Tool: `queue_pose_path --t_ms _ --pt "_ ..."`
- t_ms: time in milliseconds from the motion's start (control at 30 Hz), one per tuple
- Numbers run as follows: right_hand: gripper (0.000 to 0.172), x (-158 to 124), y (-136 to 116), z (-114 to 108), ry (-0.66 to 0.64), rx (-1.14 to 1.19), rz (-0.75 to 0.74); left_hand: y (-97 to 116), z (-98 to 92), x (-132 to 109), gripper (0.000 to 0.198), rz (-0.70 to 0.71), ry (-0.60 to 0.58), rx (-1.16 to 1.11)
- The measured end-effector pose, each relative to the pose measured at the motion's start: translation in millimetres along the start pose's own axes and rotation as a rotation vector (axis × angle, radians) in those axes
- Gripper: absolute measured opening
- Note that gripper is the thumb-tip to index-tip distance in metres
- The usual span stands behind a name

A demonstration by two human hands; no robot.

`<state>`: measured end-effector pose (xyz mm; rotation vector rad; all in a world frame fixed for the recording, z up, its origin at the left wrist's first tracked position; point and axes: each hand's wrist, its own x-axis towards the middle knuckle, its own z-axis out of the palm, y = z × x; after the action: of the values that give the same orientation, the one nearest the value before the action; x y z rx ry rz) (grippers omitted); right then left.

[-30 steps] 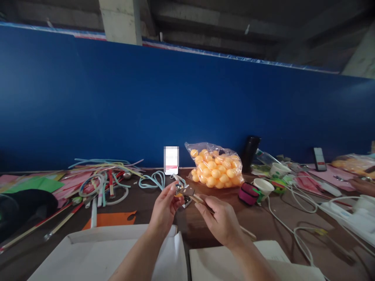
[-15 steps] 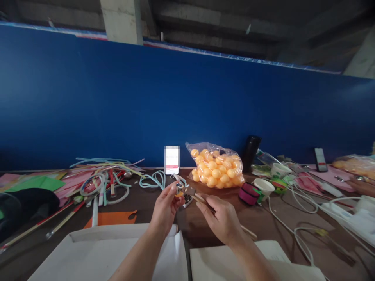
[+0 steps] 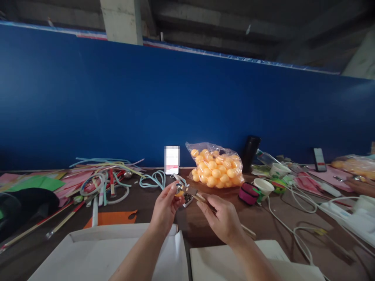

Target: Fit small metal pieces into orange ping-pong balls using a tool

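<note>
Two flat white cardboard boxes lie open at the near edge of the dark brown tabletop, side by side, and the person's forearms pass over them.

Just beyond the boxes, both hands are raised off the tabletop. The left hand pinches a small orange piece with a shiny metal part between thumb and fingertips. I think this light pinch leaves most of the piece free and turns it toward the other hand. The right hand is closed around a thin wooden stick with a flat brown head, held much like a pen, probably for fine control. The head meets the orange piece or is just beside it; I cannot tell which. The back end of the stick comes out behind the right hand, low over the tabletop.

Some things lie further away:
- Left of the hands is an orange paper sheet.
- To the right are a small magenta pouch and a white paper cup.
- Behind the hands a clear plastic bag of orange balls sits near the blue wall.
- A white card stands upright close to the wall.
- A heap of coloured strips and cords spreads on the left.

Far at the right edge another person's hand rests, well apart.
</note>
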<state>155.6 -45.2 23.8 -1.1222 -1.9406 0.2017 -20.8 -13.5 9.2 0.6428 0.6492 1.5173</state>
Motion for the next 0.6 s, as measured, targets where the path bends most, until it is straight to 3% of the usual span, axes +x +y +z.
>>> queue_pose_path --t_ms 600 --pt "0.024 0.0 0.0 1.1 -0.027 0.011 0.014 0.7 1.1 -1.6 0.039 -0.014 0.030 -0.009"
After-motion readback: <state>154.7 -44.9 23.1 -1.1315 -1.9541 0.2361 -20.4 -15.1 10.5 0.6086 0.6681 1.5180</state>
